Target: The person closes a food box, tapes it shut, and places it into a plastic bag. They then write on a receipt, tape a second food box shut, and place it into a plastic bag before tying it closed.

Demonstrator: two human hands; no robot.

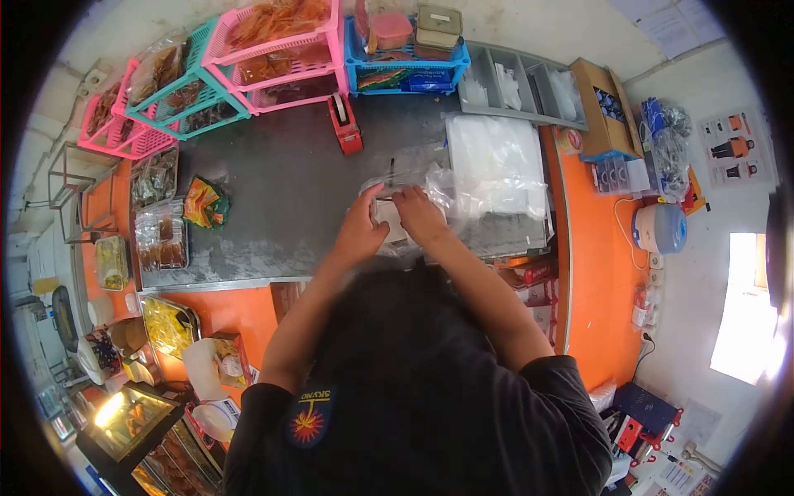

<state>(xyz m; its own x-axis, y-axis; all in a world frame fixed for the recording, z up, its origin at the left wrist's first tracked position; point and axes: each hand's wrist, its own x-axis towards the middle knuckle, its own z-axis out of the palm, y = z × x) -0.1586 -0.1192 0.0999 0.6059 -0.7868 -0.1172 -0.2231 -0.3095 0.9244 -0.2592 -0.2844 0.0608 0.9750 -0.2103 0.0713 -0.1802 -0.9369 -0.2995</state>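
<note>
A small pale, boxy item [392,221] in clear plastic lies near the front edge of the dark counter. My left hand [362,227] is at its left side, thumb and fingers curved against it. My right hand [419,217] reaches over its upper right part, fingers bent down onto the plastic. Loose clear film [430,178] spreads behind and to the right of both hands. A stack of clear plastic bags [495,165] lies to the right. Behind the hands stands a red tape dispenser [346,128].
Pink racks [273,50], a blue basket [405,76] and a grey divided tray [523,87] line the back. A green and orange packet [206,202] and packed trays [161,236] lie left. A cardboard box [604,107] stands right.
</note>
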